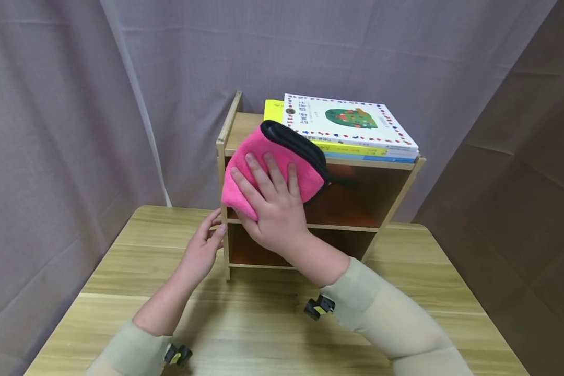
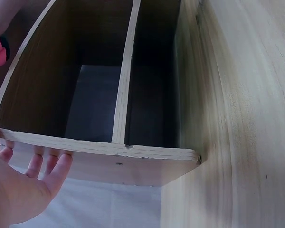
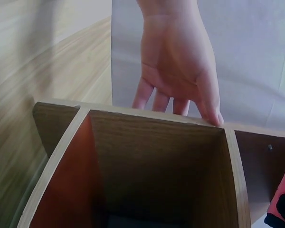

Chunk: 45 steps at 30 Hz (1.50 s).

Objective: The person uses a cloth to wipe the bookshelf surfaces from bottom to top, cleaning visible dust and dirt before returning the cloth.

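Note:
A small wooden shelf [image 1: 301, 227] stands on the table. With fingers spread and fairly straight, my right hand [image 1: 279, 209] presses a pink cloth [image 1: 282, 156] with black trim at the shelf's upper left front corner. The thumb is partly hidden by the cloth's lower corner. Lower down, my left hand [image 1: 204, 248] holds the left side panel, its thumb on the front edge and fingers along the outer face. The left wrist view shows this hand [image 2: 28, 190] at the panel edge [image 2: 92, 146]. In the right wrist view its fingertips [image 3: 180, 107] are partly hidden behind the panel.
Several books [image 1: 348, 122] lie stacked on the shelf top, the uppermost white with a green picture. Below are two dark compartments [image 1: 348, 201]. A wood-grain table [image 1: 244, 324] supports the shelf. Grey curtains [image 1: 192, 68] hang behind and at the left; a brown panel [image 1: 507, 193] stands right.

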Motion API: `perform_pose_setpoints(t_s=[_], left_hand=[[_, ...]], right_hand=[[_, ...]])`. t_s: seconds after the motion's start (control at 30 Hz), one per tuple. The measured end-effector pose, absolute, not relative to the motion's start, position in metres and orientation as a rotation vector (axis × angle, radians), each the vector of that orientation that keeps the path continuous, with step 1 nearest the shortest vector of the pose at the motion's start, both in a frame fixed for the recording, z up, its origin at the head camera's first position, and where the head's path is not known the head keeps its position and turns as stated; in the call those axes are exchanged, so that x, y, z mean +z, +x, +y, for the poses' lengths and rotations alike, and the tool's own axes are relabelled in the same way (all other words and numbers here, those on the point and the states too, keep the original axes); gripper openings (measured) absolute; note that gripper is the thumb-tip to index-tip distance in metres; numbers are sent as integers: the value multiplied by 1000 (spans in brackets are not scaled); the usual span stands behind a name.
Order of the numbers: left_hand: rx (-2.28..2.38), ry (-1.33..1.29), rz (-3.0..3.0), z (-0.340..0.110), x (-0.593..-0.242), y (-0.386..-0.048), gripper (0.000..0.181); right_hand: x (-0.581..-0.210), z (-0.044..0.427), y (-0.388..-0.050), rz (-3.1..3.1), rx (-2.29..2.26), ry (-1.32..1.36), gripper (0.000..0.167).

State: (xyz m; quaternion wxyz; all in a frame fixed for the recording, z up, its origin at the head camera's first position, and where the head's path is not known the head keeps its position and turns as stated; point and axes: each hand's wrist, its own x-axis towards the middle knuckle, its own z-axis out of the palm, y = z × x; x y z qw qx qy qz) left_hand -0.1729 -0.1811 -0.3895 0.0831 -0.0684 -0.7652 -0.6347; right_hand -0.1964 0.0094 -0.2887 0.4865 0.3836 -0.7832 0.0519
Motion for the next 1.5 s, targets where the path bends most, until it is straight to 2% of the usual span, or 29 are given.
perform_pose_setpoints(t_s=[0.6,1.1,1.5], left_hand=[[-1883,-253,-2279,-183,-391,-175,47],[-1837,-330,-2267,-184,-392,-175,40],[-1822,-279,-2301,-185,-393,-174,44]], right_hand=[[-280,-26,-195,-1946,53,1034,67],[-300,-19,-207,-1879,6,1103,70],[-308,-10,-210,-1867,-32,1164,64]])
